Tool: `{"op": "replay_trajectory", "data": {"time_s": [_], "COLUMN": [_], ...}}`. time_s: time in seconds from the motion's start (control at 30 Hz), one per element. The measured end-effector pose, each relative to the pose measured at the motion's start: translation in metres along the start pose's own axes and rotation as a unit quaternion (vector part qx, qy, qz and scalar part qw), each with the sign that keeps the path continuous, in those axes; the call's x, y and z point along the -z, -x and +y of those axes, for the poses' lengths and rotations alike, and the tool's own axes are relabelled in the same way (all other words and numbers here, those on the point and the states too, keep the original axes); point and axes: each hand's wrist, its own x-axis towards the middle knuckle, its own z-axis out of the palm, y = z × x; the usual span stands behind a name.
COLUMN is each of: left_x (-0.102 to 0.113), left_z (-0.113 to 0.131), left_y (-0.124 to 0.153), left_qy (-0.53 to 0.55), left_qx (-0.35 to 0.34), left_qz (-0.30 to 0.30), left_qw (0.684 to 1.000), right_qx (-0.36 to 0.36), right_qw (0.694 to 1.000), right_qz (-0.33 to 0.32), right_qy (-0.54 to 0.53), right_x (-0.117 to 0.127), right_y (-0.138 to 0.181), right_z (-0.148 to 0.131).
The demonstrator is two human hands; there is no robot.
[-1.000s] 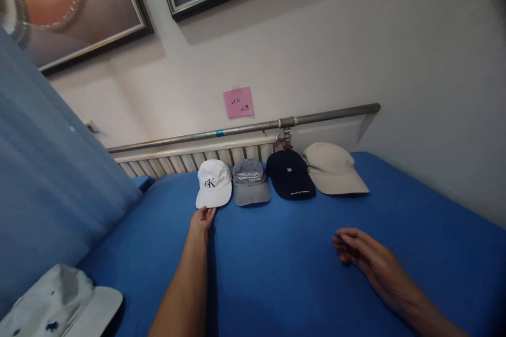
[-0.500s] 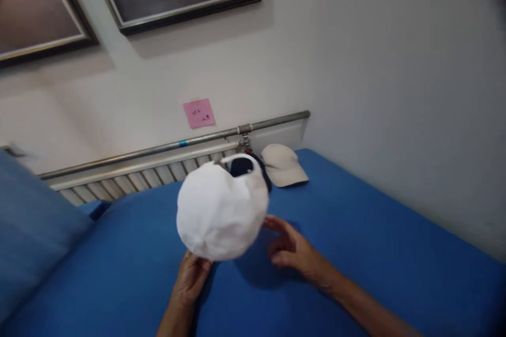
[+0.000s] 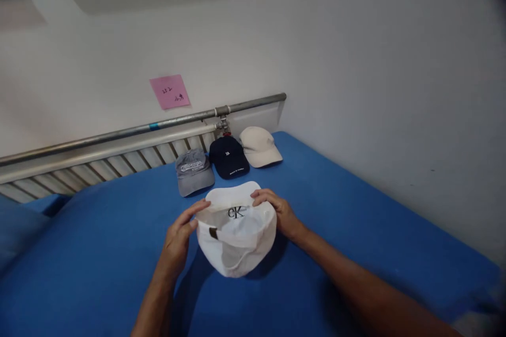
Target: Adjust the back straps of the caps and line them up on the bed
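Note:
Between my two hands is a white baseball cap, held above the blue bed surface. Its inside faces me, its brim points away, and dark "CK" lettering shows near the brim. My left hand grips the cap's left edge, fingers on top near the brim. On the other side, my right hand is closed on the right edge, fingertips by the brim. Just beyond lie a grey cap with white lettering, a black cap and a beige cap, side by side with brims toward me.
The blue sheet runs up to the wall on the right. Behind the caps stand a radiator, a metal pipe and a valve. A pink note sticks to the wall. Blue cloth lies at far left.
The white cap has turned from its rounded crown to its open inside. My right hand has come onto its edge. The view tilted down, and the grey cap now shows.

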Motion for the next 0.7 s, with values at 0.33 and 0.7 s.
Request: {"op": "replay_trajectory", "data": {"time_s": [0.33,0.7], "left_x": [-0.008,-0.027], "left_z": [0.009,-0.001], "left_y": [0.011,0.018], "left_qy": [-0.193,-0.214], "left_qx": [-0.024,-0.102], "left_qz": [-0.078,-0.052], "left_qw": [0.978,0.97], "right_qx": [-0.072,0.234], "right_qw": [0.99,0.947], "right_qz": [0.116,-0.083], "right_qy": [0.039,0.203], "right_x": [0.007,-0.041], "right_y": [-0.016,0.024], "right_z": [0.009,-0.074]}}
